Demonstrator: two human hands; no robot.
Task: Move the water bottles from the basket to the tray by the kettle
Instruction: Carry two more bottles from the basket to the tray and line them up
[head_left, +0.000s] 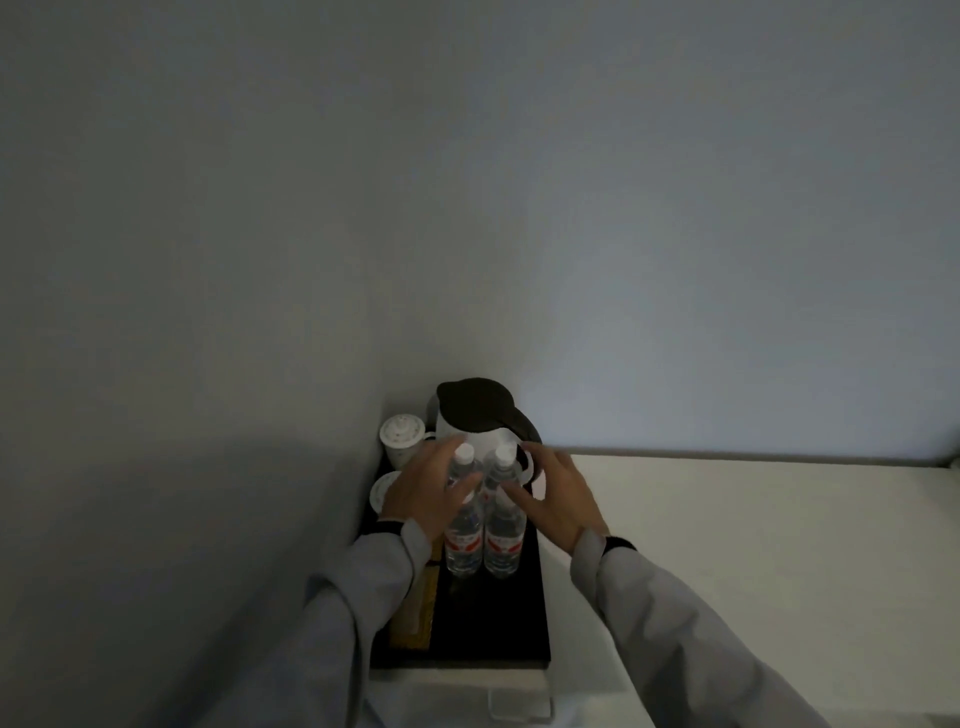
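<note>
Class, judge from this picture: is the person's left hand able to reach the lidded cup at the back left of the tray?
Probably yes. The left hand rests on the left water bottle, and the lidded cup stands just beyond it, beside the kettle, with nothing between them.

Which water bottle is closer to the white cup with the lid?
The left bottle, beside the left hand. The lidded cup stands on its side of the tray; the right bottle is farther.
</note>
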